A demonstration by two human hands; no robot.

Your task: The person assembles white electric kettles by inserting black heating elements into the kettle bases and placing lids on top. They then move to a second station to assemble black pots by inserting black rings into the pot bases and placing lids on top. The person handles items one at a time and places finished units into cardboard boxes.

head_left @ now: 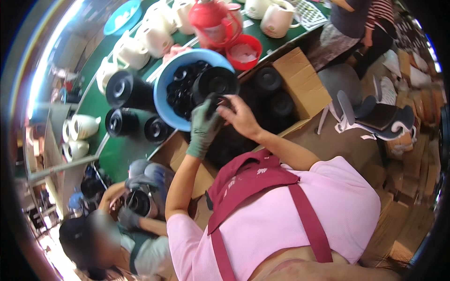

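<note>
My left hand [205, 129], in a grey-green glove, and my bare right hand [242, 118] meet at the near edge of a blue basin [161, 100]. Their fingers close together around a small black part [214, 101], whose exact shape is hidden by the fingers. Just beyond my fingertips, a black cylindrical container [216, 84] lies over the basin's right side, its round end facing up. Many small glossy black parts [180, 91] fill the basin. Right below my hands is an open cardboard box [300, 82] with black cylinders [268, 78] standing in it.
Black cylinders [126, 91] and cream jugs [154, 40] stand on the green table [112, 157], beside a red kettle [211, 25] and a red bowl [255, 45]. At lower left a co-worker's gloved hand [129, 218] is near a pot. Chairs [375, 119] stand at right.
</note>
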